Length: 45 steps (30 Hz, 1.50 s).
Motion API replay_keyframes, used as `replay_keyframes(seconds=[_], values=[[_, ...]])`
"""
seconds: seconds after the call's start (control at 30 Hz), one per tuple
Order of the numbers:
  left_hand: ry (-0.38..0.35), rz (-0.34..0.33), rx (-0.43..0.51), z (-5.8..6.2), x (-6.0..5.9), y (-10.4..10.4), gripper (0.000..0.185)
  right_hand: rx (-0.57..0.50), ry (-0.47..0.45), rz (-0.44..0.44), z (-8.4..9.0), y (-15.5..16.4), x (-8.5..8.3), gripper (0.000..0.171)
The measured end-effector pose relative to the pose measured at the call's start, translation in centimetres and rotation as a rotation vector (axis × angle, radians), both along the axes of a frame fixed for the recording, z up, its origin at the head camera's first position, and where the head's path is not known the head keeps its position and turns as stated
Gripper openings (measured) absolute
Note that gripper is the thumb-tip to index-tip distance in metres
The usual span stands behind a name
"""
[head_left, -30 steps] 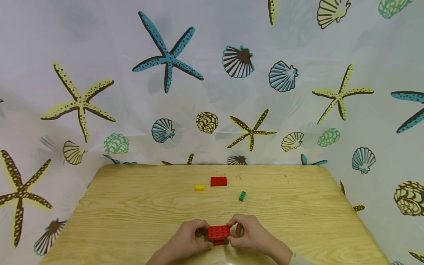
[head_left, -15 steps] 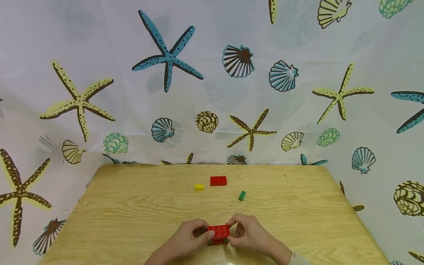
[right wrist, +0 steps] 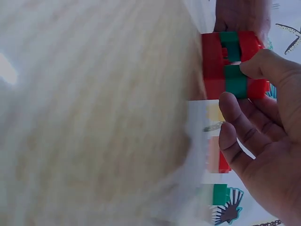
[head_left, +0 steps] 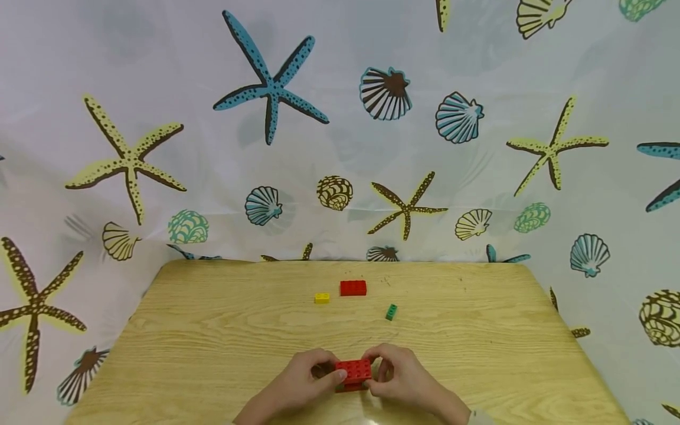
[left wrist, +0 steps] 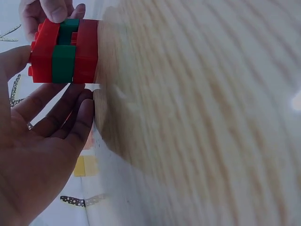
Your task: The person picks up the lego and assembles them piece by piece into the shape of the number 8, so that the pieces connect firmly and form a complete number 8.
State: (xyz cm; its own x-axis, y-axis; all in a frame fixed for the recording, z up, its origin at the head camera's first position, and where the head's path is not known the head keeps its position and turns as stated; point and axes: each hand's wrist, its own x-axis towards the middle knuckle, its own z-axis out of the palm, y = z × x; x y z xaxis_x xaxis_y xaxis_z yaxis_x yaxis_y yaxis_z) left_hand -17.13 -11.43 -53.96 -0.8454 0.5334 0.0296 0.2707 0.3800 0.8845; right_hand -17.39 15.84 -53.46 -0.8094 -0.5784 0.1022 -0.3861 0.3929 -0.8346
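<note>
Both hands hold a small brick stack low over the near middle of the wooden table. The stack is red on top and bottom with green bricks between. My left hand grips its left end, with the thumb lying on the top red brick and the fingers curled below. My right hand pinches the right end, its thumb pressing on the stack. The stack's lower bricks are hidden in the head view.
Three loose bricks lie farther back on the table: a red one, a small yellow one to its left and a small green one to its right. A sea-patterned curtain hangs behind and beside the table.
The left thumb has moved onto the top red brick, and the top brick sits closer down on the stack. The loose bricks have not moved.
</note>
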Motion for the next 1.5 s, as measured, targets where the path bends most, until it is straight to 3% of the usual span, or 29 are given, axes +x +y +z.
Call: replay_keyframes(seconds=[0.33,0.7,0.8,1.0,1.07,1.2,1.33,1.5], values=[[-0.03,0.051,-0.032,0.0,-0.4,0.2,0.035,-0.007,0.005,-0.032,-0.6,0.0,-0.2,0.031],[-0.027,0.132,0.007,0.2,-0.6,0.5,0.034,0.002,0.012,-0.055,-0.7,0.0,-0.7,0.031],[-0.017,0.221,0.007,0.3,-1.1,0.6,0.031,0.009,0.006,-0.054,-0.7,0.0,-0.8,0.03],[0.09,0.563,-0.024,-0.3,-3.2,0.3,0.016,0.018,-0.016,-0.046,-0.5,0.1,-1.0,0.03],[0.122,0.64,-0.044,-0.5,-4.0,0.2,0.017,0.021,-0.02,-0.042,-0.5,0.2,-1.0,0.03],[0.141,0.699,-0.101,-0.7,-5.1,0.3,0.028,0.021,-0.033,-0.036,-0.4,0.3,-1.0,0.03],[0.154,0.71,-0.167,-0.9,-6.2,0.7,0.04,0.021,-0.039,-0.038,-0.4,0.4,-1.0,0.03],[0.173,0.71,-0.209,-1.3,-7.5,1.3,0.042,0.028,-0.019,-0.04,-0.4,0.2,-1.0,0.03]])
